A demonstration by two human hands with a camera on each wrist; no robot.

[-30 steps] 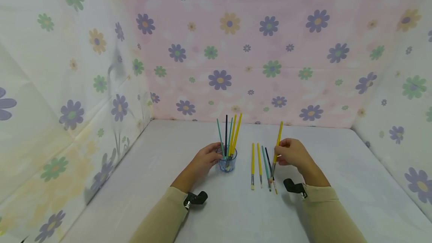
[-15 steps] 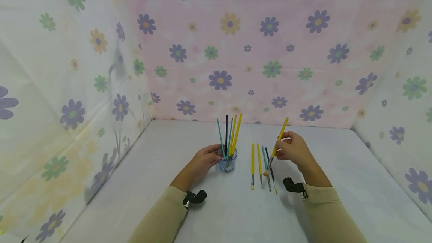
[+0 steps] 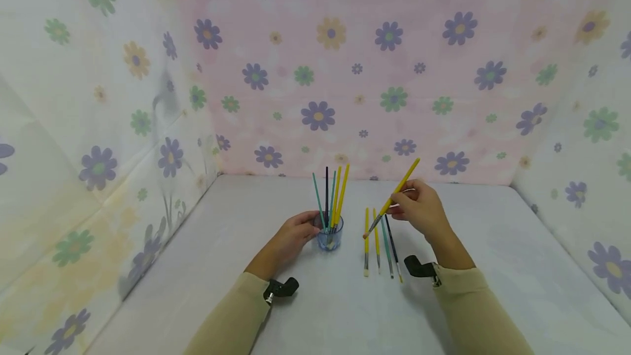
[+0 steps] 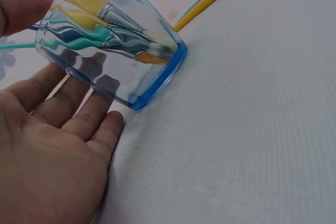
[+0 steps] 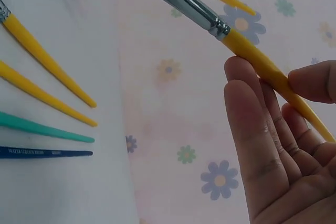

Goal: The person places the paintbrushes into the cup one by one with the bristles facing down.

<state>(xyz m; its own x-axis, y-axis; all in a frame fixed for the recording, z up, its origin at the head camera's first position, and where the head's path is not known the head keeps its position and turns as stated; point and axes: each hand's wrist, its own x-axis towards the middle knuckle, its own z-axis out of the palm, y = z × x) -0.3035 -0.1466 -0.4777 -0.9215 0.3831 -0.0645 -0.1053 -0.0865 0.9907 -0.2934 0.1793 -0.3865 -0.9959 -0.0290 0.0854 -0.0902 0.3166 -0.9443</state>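
Observation:
My left hand (image 3: pixel 291 239) holds a clear glass cup with a blue base (image 3: pixel 329 242), thumb on one side near the rim and fingers on the other, as the left wrist view shows. Several paintbrushes (image 3: pixel 344 188) with yellow, teal and dark handles stand in the cup (image 4: pixel 160 81), bristles down. In my right hand (image 3: pixel 423 210), a yellow paintbrush (image 3: pixel 403 184) is pinched by its handle. It slants in the air, ferrule and bristles pointing down-left towards the cup. In the right wrist view, thumb and fingertips grip the yellow handle (image 5: pixel 254 56).
Beneath the raised brush, several brushes lie roughly side by side on the white table (image 3: pixel 315 311): a yellow brush (image 3: pixel 367 253), a thinner yellow brush (image 3: pixel 377 245), a teal brush (image 3: pixel 387 251) and a dark blue brush (image 3: pixel 393 242). Flower-patterned cloth (image 3: pixel 365 103) surrounds the table.
My right hand has lifted the yellow paintbrush from beside the lying brushes and moved it up and left, tilting it further over. The left hand stays at the cup.

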